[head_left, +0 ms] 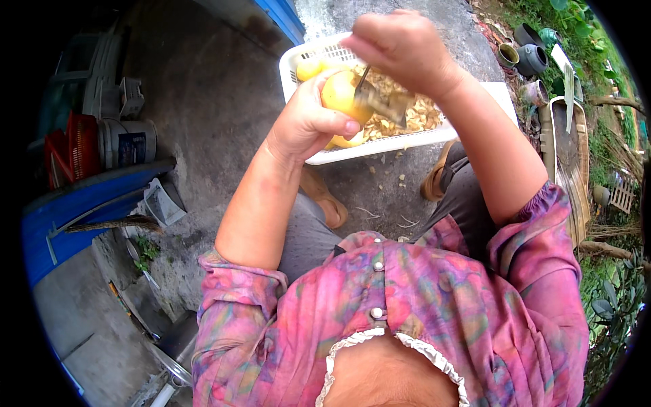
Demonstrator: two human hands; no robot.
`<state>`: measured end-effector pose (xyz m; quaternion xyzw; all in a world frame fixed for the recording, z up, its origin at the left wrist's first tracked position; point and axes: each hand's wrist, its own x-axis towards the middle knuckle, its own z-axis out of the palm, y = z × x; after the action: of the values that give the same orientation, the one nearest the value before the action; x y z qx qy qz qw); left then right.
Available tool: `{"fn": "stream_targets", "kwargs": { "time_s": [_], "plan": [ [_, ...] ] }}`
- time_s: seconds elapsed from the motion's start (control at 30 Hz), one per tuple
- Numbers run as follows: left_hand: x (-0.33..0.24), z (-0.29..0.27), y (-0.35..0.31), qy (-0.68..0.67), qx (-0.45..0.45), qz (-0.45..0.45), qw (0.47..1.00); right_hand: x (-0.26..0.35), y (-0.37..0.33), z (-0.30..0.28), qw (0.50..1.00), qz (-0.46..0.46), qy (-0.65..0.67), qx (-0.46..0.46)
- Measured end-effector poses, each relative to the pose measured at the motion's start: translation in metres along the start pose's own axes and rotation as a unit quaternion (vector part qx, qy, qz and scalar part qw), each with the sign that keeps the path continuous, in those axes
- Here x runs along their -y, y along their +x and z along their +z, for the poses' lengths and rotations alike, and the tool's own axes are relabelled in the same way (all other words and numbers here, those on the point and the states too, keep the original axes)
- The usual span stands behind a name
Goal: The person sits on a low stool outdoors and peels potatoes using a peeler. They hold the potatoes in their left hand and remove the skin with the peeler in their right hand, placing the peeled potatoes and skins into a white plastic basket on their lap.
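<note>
A round yellow fruit (344, 93) sits in my left hand (306, 122), the fingers and thumb curled around it. My right hand (405, 51) is closed in a fist above and to the right of the fruit. From it a thin bladed metal tool (391, 107) reaches down against the fruit's right side; motion blurs it, and its exact kind does not show. Both hands are over a white plastic basket (332, 156) with slotted walls. Inside the basket are many small pale yellow-brown pieces (422, 117) and more yellow fruits (309, 68), some partly hidden by my left hand.
Sandalled feet (332, 207) are close to the basket's near side, with scraps on the concrete around them. Buckets (127, 144), a red crate (72, 146) and a dustpan (163, 203) stand at left. Pots (532, 60), a long trough (582, 146) and plants line the right side.
</note>
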<state>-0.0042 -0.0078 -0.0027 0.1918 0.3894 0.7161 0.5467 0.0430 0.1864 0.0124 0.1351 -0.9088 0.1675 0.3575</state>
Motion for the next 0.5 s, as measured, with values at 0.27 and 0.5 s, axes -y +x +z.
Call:
{"fn": "stream_targets", "kwargs": {
  "time_s": [0.27, 0.5],
  "plan": [
    [0.0, 0.011, 0.0, 0.036, 0.029, -0.031, 0.998, -0.023, -0.009, 0.008, 0.995, 0.033, -0.088, 0.015],
    [0.0, 0.018, 0.003, 0.035, -0.012, -0.03, 0.999, 0.004, 0.0, -0.008, 0.998, -0.034, 0.055, 0.009]
  ]
}}
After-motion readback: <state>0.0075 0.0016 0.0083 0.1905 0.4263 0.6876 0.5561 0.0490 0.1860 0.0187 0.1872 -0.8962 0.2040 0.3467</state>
